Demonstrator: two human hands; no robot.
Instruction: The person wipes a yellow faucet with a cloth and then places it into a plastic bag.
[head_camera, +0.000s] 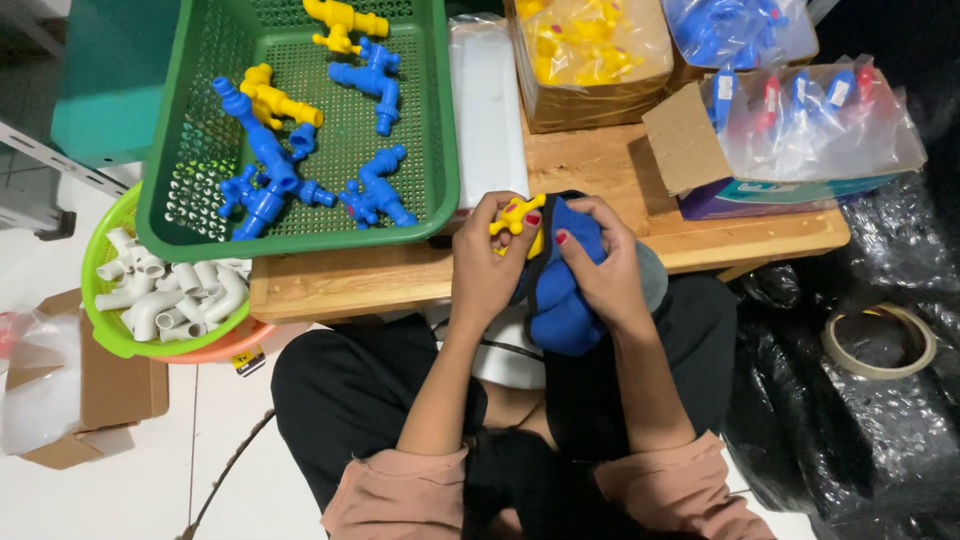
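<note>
Left hand (487, 262) curled, fingers pinching small yellow plastic tap (517, 217) at low wooden table (600, 170) edge, above lap. Right hand (600, 262) closed round bunched blue cloth (558, 295), pressing it against tap; cloth hangs down between both wrists. Beyond hands: green perforated plastic basket (430, 120) on table, holding loose blue and yellow plastic taps (268, 160). Behind, cardboard boxes with bagged yellow taps (590, 45) and bagged blue taps (810, 110). Left of table, lime-green round basket (105, 325) of white pipe elbows. Right, roll of tape (880, 340) on black plastic sheeting.
</note>
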